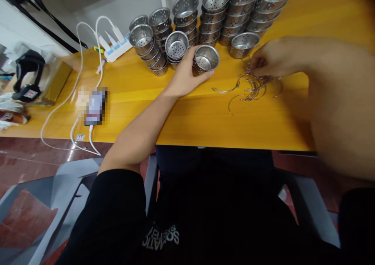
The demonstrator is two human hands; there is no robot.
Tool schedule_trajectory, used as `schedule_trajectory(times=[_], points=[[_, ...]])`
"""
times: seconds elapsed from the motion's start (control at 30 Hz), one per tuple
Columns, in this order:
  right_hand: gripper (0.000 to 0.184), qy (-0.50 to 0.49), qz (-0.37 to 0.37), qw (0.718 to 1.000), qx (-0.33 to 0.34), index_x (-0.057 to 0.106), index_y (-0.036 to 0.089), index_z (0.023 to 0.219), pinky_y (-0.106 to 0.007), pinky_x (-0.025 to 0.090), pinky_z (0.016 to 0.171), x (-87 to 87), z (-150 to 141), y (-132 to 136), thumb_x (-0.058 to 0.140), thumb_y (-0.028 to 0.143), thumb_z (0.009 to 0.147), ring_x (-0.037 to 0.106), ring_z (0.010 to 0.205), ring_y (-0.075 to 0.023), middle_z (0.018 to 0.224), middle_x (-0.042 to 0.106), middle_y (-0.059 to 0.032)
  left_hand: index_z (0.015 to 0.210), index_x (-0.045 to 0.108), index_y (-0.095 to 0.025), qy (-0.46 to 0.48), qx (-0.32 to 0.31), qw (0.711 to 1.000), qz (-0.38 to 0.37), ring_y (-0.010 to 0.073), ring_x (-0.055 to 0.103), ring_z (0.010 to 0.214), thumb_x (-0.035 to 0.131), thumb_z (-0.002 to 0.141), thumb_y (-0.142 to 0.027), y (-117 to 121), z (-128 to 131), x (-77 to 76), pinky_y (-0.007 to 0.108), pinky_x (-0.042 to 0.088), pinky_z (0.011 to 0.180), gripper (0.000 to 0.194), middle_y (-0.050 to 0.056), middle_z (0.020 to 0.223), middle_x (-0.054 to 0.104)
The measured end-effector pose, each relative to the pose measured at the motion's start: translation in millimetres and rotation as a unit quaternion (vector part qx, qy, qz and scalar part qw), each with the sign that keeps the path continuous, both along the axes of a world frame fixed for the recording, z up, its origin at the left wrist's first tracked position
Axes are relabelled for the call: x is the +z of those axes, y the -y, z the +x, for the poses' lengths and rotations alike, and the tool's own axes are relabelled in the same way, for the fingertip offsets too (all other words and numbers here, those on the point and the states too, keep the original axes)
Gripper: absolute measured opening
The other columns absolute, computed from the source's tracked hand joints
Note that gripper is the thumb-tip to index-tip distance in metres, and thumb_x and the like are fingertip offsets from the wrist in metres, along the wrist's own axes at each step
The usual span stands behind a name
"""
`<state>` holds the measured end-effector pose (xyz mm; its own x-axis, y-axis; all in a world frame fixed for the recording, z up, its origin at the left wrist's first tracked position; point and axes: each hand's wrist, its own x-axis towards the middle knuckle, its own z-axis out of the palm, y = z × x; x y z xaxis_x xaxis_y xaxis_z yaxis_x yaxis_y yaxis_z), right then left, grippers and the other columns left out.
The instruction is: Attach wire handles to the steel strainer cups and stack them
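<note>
My left hand (187, 75) is wrapped round a small perforated metal cup (206, 58), its open mouth tilted toward me. To the right, my right hand (266, 61) has its fingers bunched over a loose pile of thin curved metal wires (252, 88) on the table. Its fingertips appear pinched, though what lies between them is hidden. Just behind that pile stands a single perforated cup (244, 44). Another short stack of cups (177, 46) is right behind my left hand.
Several tall stacks of perforated cups (216, 3) line the back of the yellow table (205, 120). At the left lie a phone (96, 106) with a white cable, a white power strip (118, 48) and a cardboard box (55, 81). A grey chair (67, 179) is below.
</note>
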<state>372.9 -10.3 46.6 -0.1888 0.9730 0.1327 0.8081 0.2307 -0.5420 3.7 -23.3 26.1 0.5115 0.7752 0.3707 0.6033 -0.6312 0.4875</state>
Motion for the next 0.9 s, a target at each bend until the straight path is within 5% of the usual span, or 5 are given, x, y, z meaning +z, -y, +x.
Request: schedule_trajectory(times=[0.1,0.37,0.67,0.77,0.9], points=[[0.038,0.135,-0.054,0.989,0.016,0.083,0.031,0.079,-0.053,0.067,0.088,14.6,-8.3,12.4,0.109,0.003,0.077,0.064,0.065,-0.0245,0.073,0.074,0.0037,0.189,0.053,-0.032,0.028,-0.006,1.000,0.002,0.0392,0.065,0.181,0.083,0.116,-0.064,-9.9,-3.6,-10.7,0.059,0.048,0.161,0.084,0.018,0.194,0.066],[0.012,0.237,0.020,0.971,0.024,0.090,0.029,0.114,-0.040,0.052,0.079,42.4,-20.8,37.2,0.091,0.020,0.107,0.063,0.074,-0.0225,0.104,0.088,-0.0040,0.183,0.055,-0.030,0.113,-0.084,0.990,0.030,0.0414,0.070,0.172,0.090,0.112,-0.083,-52.4,-10.4,-48.5,0.061,0.056,0.153,0.094,0.021,0.186,0.068],[0.018,0.112,0.126,0.986,-0.001,0.091,0.028,0.115,-0.053,0.072,0.107,50.2,-31.2,53.9,0.090,0.011,0.108,0.086,0.099,-0.0331,0.100,0.084,-0.0053,0.198,0.038,-0.032,0.144,-0.096,0.983,0.056,0.0362,0.069,0.176,0.071,0.124,-0.091,-58.8,-4.7,-58.5,0.054,0.060,0.146,0.101,0.019,0.190,0.061],[0.023,0.069,0.176,0.982,-0.019,0.090,0.027,0.117,-0.063,0.073,0.119,50.2,-36.1,58.6,0.087,0.006,0.109,0.091,0.112,-0.0378,0.108,0.086,-0.0074,0.190,0.049,-0.035,0.157,-0.092,0.982,0.058,0.0373,0.071,0.173,0.081,0.117,-0.093,-55.6,-1.5,-54.4,0.055,0.062,0.144,0.099,0.016,0.185,0.066],[0.024,0.012,0.202,0.979,-0.017,0.092,0.031,0.130,-0.057,0.074,0.113,42.2,-40.2,57.2,0.081,0.014,0.117,0.091,0.114,-0.0361,0.121,0.091,-0.0101,0.179,0.060,-0.039,0.182,-0.085,0.978,0.060,0.0389,0.071,0.168,0.092,0.112,-0.091,-42.5,1.8,-40.3,0.058,0.063,0.142,0.091,0.012,0.170,0.072]])
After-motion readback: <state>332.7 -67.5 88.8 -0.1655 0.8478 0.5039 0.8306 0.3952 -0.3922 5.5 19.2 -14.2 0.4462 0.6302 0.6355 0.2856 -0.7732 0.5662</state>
